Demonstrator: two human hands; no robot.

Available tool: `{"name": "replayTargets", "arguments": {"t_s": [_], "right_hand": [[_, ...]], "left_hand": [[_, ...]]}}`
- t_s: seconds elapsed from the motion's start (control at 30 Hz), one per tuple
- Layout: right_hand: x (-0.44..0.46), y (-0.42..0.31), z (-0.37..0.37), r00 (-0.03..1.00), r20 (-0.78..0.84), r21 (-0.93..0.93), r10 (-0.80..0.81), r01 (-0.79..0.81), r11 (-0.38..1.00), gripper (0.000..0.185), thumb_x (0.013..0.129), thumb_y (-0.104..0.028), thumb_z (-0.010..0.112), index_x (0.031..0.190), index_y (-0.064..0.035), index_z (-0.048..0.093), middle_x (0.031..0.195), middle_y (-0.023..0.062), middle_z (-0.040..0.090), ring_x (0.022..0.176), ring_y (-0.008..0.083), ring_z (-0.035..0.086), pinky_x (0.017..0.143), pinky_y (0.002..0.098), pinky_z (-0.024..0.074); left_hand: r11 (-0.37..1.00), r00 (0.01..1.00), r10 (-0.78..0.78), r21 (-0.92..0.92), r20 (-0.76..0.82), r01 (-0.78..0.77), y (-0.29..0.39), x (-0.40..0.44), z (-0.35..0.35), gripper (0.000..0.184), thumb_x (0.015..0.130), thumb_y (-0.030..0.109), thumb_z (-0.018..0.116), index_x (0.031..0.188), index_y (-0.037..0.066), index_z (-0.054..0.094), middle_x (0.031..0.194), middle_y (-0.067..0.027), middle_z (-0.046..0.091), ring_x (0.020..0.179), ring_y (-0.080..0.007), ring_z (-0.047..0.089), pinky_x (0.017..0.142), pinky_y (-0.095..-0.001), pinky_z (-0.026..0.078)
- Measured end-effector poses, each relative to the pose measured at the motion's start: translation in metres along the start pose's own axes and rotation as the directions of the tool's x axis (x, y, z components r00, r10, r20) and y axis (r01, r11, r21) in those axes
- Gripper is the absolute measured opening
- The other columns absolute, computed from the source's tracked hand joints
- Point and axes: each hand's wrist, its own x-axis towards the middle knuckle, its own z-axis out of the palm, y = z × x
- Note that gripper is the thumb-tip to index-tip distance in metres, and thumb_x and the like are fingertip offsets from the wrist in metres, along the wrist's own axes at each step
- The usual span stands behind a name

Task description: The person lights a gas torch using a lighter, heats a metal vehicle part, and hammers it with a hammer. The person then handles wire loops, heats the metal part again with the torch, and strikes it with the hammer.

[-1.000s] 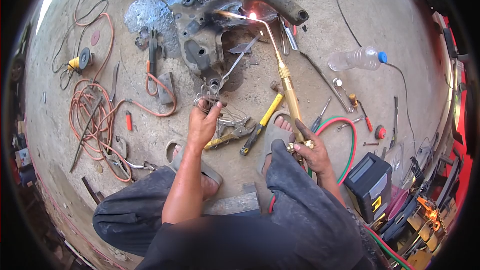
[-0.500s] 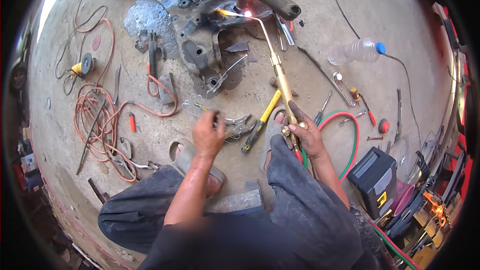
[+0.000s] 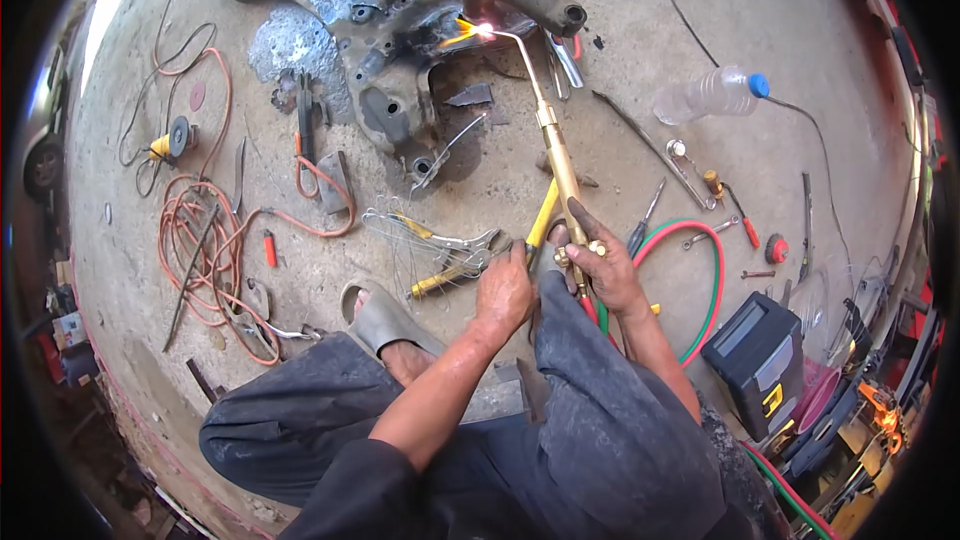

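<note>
bottle (image 3: 705, 98) and black case (image 3: 752, 365) sit right of the lit torch (image 3: 562, 168).

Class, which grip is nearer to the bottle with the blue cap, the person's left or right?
Right. The right grip, around the brass torch, is below and left of the bottle in the picture; the left grip, by the yellow handle, is farther left.

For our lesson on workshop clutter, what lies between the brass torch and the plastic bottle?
In the head view, a long metal bar lies between the torch and the bottle.
</note>
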Motion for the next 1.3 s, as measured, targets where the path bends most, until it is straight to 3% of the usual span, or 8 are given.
{"name": "replayTargets", "arguments": {"t_s": [0.23,0.33,0.43,0.57,0.8,1.0,1.13,1.3], "right_hand": [[0.001,-0.002,-0.001,0.999,-0.030,-0.017,-0.016,0.016,1.000,0.070,0.097,-0.013,0.069,0.160,-0.0106,0.037,0.089,-0.0015,0.060,0.059,0.0080,0.058,0.053,0.0246,0.0499],[0.000,-0.003,-0.008,1.000,0.013,-0.040,0.005,-0.005,0.999,0.068,0.098,-0.009,0.064,0.160,-0.0077,0.034,0.114,0.0084,0.067,0.077,0.0101,0.063,0.056,0.0242,0.0541],[-0.002,-0.006,-0.005,1.000,-0.003,-0.051,-0.004,0.003,0.999,0.068,0.097,-0.013,0.068,0.158,-0.0102,0.039,0.094,-0.0005,0.061,0.061,0.0079,0.057,0.054,0.0246,0.0507],[-0.007,-0.010,-0.007,0.999,-0.034,-0.046,0.001,-0.002,0.999,0.066,0.097,-0.010,0.067,0.158,-0.0099,0.040,0.109,0.0017,0.061,0.066,0.0078,0.059,0.055,0.0247,0.0520],[-0.004,-0.014,-0.010,1.000,-0.020,-0.076,0.015,-0.017,0.997,0.064,0.097,-0.007,0.065,0.157,-0.0101,0.043,0.116,0.0018,0.061,0.068,0.0067,0.058,0.057,0.0238,0.0523],[-0.002,-0.016,-0.011,1.000,-0.014,-0.152,-0.004,0.001,0.988,0.063,0.097,-0.007,0.065,0.156,-0.0093,0.044,0.115,0.0011,0.062,0.070,0.0059,0.059,0.060,0.0226,0.0519],[-0.003,-0.015,-0.012,0.999,-0.014,-0.186,-0.032,0.029,0.982,0.063,0.097,-0.007,0.065,0.156,-0.0085,0.044,0.116,0.0008,0.062,0.070,0.0054,0.058,0.060,0.0227,0.0515],[-0.003,-0.022,-0.008,1.000,-0.024,-0.191,0.003,-0.008,0.982,0.063,0.097,-0.007,0.066,0.156,-0.0091,0.045,0.115,-0.0001,0.063,0.070,0.0047,0.058,0.060,0.0230,0.0506]], "left_hand": [[0.993,0.979,-0.081,0.095,0.185,0.064,0.005,0.010,-0.107,0.044,0.094,0.033,0.066,0.121,0.000,0.056,0.092,-0.0267,0.070,0.087,-0.0489,0.068,0.077,-0.0564,0.054],[0.932,0.979,-0.010,0.356,0.206,-0.066,0.001,0.021,-0.191,0.038,0.096,0.036,0.067,0.116,0.004,0.058,0.088,-0.0234,0.070,0.085,-0.0436,0.070,0.075,-0.0533,0.054],[0.745,0.954,0.244,0.596,0.174,-0.299,-0.021,0.047,-0.248,0.029,0.097,0.030,0.067,0.114,0.008,0.058,0.088,-0.0158,0.066,0.083,-0.0353,0.068,0.074,-0.0472,0.054],[0.540,0.884,0.456,0.756,0.107,-0.370,-0.030,0.092,-0.305,0.027,0.099,0.032,0.063,0.110,0.008,0.058,0.093,-0.0120,0.061,0.081,-0.0326,0.068,0.072,-0.0473,0.053],[0.542,0.940,0.291,0.779,0.178,-0.315,-0.022,0.140,-0.327,0.037,0.097,0.045,0.065,0.095,0.008,0.063,0.086,-0.0110,0.064,0.079,-0.0319,0.067,0.069,-0.0454,0.052],[0.352,0.670,0.736,0.792,0.095,-0.499,-0.019,0.147,-0.327,0.023,0.094,0.028,0.071,0.096,0.009,0.058,0.080,-0.0101,0.059,0.078,-0.0305,0.065,0.068,-0.0451,0.050],[0.508,0.932,0.342,0.810,0.123,-0.293,-0.021,0.153,-0.324,0.026,0.093,0.026,0.072,0.104,0.009,0.056,0.083,-0.0109,0.061,0.076,-0.0324,0.066,0.066,-0.0460,0.050],[0.564,0.901,0.377,0.719,0.213,-0.406,-0.016,0.146,-0.319,0.030,0.096,0.036,0.069,0.098,0.008,0.058,0.084,-0.0117,0.063,0.073,-0.0338,0.065,0.066,-0.0466,0.049]]}}
